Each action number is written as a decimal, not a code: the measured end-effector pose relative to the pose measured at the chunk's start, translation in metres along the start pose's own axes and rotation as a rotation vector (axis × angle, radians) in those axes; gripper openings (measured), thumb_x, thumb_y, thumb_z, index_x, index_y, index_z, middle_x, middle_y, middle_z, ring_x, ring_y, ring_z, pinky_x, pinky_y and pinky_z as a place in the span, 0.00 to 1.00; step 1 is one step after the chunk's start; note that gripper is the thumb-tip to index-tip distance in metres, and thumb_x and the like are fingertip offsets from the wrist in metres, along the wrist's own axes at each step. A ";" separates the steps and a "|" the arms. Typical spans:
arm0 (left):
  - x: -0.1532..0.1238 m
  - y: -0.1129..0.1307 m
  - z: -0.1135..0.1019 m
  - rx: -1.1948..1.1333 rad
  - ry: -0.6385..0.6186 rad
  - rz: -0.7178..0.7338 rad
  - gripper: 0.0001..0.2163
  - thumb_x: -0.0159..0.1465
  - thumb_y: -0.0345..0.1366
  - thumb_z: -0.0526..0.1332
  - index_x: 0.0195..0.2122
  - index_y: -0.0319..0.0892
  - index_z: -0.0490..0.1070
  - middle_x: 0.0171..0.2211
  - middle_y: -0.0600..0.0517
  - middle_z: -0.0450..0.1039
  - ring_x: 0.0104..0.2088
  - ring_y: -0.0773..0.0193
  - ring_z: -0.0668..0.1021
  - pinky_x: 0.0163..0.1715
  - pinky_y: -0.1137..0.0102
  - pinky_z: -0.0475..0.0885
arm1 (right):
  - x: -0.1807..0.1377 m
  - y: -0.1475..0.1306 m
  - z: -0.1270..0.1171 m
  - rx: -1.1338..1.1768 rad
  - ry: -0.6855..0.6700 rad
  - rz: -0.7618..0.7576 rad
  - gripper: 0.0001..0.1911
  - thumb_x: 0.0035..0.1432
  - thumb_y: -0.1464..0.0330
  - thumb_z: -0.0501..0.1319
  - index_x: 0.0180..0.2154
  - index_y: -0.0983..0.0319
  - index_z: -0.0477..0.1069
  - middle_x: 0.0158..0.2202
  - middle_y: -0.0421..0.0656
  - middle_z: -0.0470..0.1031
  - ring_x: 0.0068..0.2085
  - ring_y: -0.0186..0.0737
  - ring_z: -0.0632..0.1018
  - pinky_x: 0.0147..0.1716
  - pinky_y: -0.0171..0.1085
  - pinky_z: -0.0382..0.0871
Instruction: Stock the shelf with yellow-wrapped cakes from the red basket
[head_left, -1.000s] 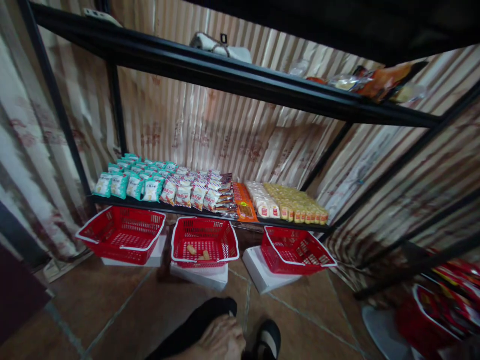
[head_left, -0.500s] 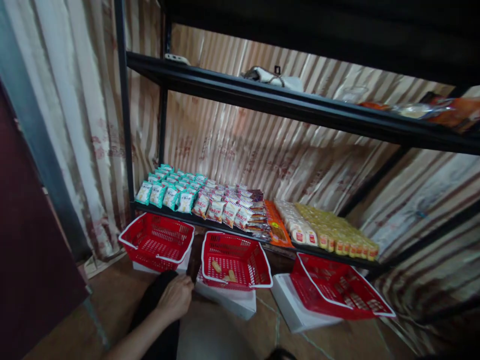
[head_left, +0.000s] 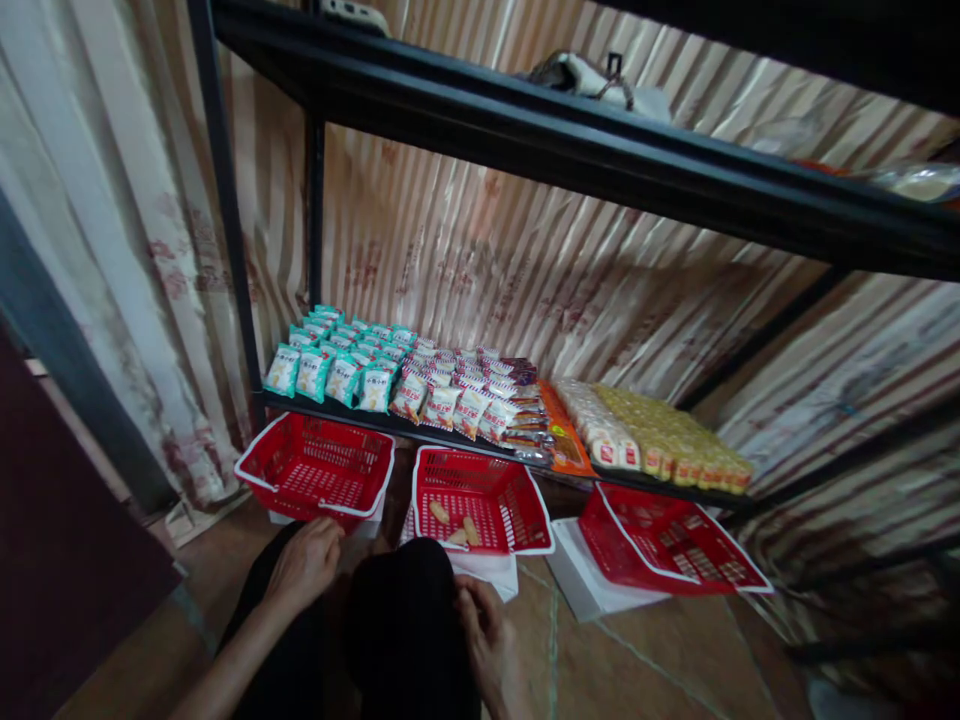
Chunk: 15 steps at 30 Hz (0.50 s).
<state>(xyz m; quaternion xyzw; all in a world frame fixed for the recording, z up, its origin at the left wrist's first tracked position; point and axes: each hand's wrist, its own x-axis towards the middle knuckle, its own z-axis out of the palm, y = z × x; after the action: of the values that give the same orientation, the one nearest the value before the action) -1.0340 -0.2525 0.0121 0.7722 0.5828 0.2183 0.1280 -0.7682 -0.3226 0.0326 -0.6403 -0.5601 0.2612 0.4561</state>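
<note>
My left hand [head_left: 306, 562] rests on my left knee with its fingers curled in, just below the left red basket [head_left: 315, 470]. Nothing shows in it. Beside my right knee is my right hand [head_left: 486, 632], fingers loosely bent and a little apart, holding nothing I can see. It is below the middle red basket [head_left: 480, 470]. A few pale yellow snack pieces [head_left: 470, 530] lie on that basket's floor. The right red basket [head_left: 637, 545] is farther off, away from both hands.
Rows of teal snack packets [head_left: 343, 378], white-and-red packets [head_left: 440, 405], an orange packet [head_left: 566, 435], white-wrapped pieces [head_left: 604, 440] and yellow-wrapped pieces [head_left: 675, 455] line the low shelf. A black shelf [head_left: 480, 110] crosses above. White boxes [head_left: 592, 580] stand under the baskets.
The view has tilted down and shifted. My right knee and right hand have come into sight at the bottom. My left hand has moved left onto my left knee.
</note>
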 end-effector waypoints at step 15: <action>0.078 0.027 -0.063 -0.487 -0.081 -0.141 0.11 0.60 0.28 0.50 0.34 0.41 0.72 0.36 0.52 0.76 0.39 0.64 0.76 0.41 0.72 0.68 | 0.022 0.012 0.038 0.022 0.064 0.056 0.25 0.52 0.48 0.54 0.33 0.61 0.76 0.26 0.44 0.77 0.29 0.40 0.78 0.29 0.33 0.73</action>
<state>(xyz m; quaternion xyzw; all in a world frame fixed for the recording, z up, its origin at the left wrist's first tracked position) -1.0246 -0.1892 0.0935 0.6841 0.5600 0.3116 0.3483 -0.7893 -0.2897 0.0086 -0.6588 -0.5242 0.2595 0.4731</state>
